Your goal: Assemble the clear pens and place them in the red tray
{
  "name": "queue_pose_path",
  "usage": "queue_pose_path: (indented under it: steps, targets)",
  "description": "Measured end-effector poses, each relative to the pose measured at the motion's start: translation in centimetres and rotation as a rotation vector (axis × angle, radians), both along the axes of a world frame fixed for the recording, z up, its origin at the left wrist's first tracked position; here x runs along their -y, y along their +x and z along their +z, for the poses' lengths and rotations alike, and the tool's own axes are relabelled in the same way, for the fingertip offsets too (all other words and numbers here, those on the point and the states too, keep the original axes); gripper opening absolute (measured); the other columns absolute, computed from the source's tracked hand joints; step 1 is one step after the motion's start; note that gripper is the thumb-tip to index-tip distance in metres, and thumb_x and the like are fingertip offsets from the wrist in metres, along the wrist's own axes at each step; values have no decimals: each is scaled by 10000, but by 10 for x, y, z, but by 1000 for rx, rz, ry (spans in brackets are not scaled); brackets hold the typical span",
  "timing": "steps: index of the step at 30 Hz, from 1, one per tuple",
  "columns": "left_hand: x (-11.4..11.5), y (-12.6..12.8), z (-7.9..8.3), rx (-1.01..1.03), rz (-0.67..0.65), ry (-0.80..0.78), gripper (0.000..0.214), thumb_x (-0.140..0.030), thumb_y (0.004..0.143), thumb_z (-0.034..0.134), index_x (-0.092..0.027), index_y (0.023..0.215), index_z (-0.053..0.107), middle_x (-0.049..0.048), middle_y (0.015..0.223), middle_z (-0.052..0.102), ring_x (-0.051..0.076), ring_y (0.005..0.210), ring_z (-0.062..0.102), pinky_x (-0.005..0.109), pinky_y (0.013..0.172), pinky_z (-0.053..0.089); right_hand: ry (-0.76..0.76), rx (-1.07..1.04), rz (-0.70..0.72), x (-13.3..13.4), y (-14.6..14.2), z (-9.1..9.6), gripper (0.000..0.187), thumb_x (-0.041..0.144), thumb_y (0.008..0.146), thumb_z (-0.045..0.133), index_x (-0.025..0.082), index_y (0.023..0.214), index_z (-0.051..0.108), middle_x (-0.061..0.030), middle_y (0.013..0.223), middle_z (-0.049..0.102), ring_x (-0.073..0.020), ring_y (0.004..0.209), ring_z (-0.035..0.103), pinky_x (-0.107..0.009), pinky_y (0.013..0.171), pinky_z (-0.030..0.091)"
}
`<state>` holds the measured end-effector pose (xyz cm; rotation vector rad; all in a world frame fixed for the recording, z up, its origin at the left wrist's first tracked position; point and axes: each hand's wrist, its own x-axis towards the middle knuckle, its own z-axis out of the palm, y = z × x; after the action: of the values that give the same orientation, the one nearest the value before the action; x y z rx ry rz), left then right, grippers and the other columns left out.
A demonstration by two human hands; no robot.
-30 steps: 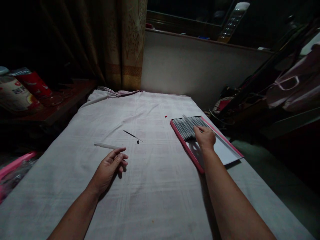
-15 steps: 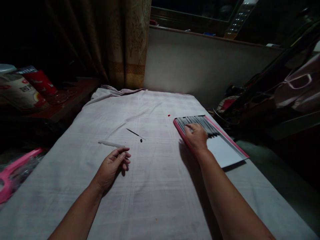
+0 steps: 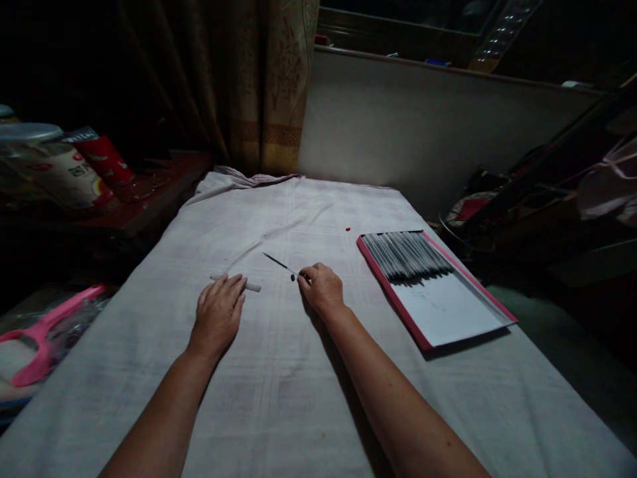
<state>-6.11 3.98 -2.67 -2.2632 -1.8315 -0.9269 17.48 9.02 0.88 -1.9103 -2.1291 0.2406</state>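
Observation:
My left hand (image 3: 219,309) lies palm down with its fingers stretched across a clear pen barrel (image 3: 253,287), hiding the barrel's middle. The barrel rests on the white cloth. My right hand (image 3: 321,289) is closed in a pinch at the near right end of a thin pen refill (image 3: 276,260), whose dark part points away to the upper left. A small black cap-like piece (image 3: 292,278) sits on the cloth just left of my right fingertips. Farther back lies a tiny red piece (image 3: 348,229).
On the right, a red-edged box (image 3: 462,312) holds a row of clear, dark-tipped pens (image 3: 405,255). A cloth (image 3: 279,398) covers the table. Beyond its left edge are a pink-handled item (image 3: 42,332) and a side table with a jar (image 3: 60,166).
My right hand has moved left from the box of pens to the refill's end. My left hand has turned palm down and reached over the pen barrel. The view has shifted slightly.

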Motion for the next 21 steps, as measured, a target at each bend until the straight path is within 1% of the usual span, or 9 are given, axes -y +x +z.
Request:
queue_pose_path:
  steps: [3,6,8,11,13,15,18,21]
  targets:
    - [2,5,2,-93,27,-16,343,-248,951,439,-197,1211,658,131,1242,694,317,1215,575,530,1048,383,18,-5,-19,-3,-3,-2,206,286,943,544,233,1007,732,-77,1029,696,-212,939,627,-294,737,424]
    - [5,7,10,-126,62,-31,294,-258,940,477,-204,1144,683,127,1125,713,312,1099,610,522,992,401,56,-90,-72,-4,-2,-6,205,235,938,516,195,994,709,-99,1019,705,-213,920,634,-300,755,429]
    - [6,7,15,-133,86,-36,233,-276,933,504,-219,1042,702,114,1052,711,313,1050,613,525,962,401,79,-263,-117,-2,2,-10,190,220,917,514,187,961,697,-90,963,718,-207,877,644,-301,761,439]
    - [7,8,19,-118,96,-5,192,-306,939,506,-221,917,676,106,1013,708,315,1034,612,536,959,383,124,-691,-162,11,12,-18,137,273,848,563,195,840,675,-48,826,715,-195,785,647,-303,744,468]
    - [8,10,19,-89,48,22,197,-316,956,481,-214,932,647,99,985,718,296,989,629,519,962,391,144,-973,-189,23,20,-23,156,343,788,610,195,771,658,-24,749,690,-181,712,627,-297,690,479]
    - [9,12,19,-49,-37,35,209,-327,973,456,-207,995,626,86,948,728,265,910,648,467,927,432,130,-1163,-211,35,28,-25,207,393,730,659,188,755,665,-9,693,657,-162,645,588,-281,611,463]
    - [11,16,18,4,-147,52,237,-327,986,442,-205,1102,609,77,974,739,241,882,665,401,854,477,92,-1285,-249,48,39,-22,246,397,680,706,174,782,696,5,644,616,-135,592,528,-251,532,406]
    - [13,18,18,30,-189,82,250,-301,982,448,-223,1154,613,72,1022,741,240,937,673,390,859,481,85,-1301,-271,53,45,-15,232,381,662,711,175,768,703,13,628,597,-117,573,488,-232,504,364]
